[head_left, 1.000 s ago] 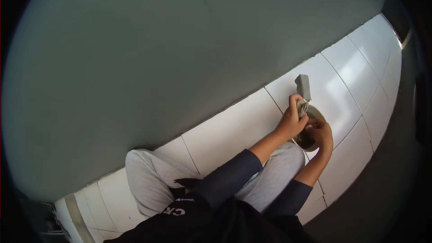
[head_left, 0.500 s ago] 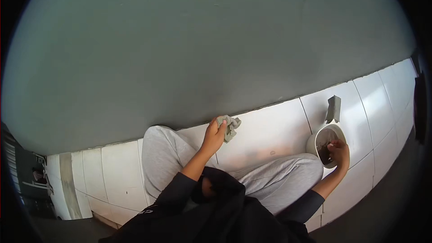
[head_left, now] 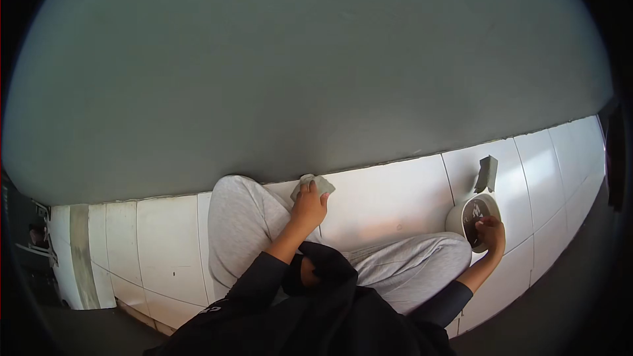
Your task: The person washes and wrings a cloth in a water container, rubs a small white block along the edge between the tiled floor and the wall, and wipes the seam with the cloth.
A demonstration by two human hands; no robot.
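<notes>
My left hand (head_left: 308, 207) presses a crumpled grey-green cloth (head_left: 322, 186) at the white tiles close to the foot of the wall, its fingers bent over the cloth. On the right, my right hand (head_left: 489, 232) is at the near right side of a pale round container (head_left: 455, 219), with its fingers pinched over the opening. Dark contents with a few lighter bits show inside. What the right fingers hold, if anything, is too small to tell. A grey-green block-shaped piece (head_left: 487, 173) lies just beyond the container.
A large grey-green wall (head_left: 297, 79) rises in front of me. White floor tiles (head_left: 389, 191) run along its base. My bent legs (head_left: 409, 267) in grey trousers rest on the floor. Dark objects stand at the far left.
The view has turned left. My left hand has moved with the cloth from the container to the floor by the wall. My right hand has stayed at the container.
</notes>
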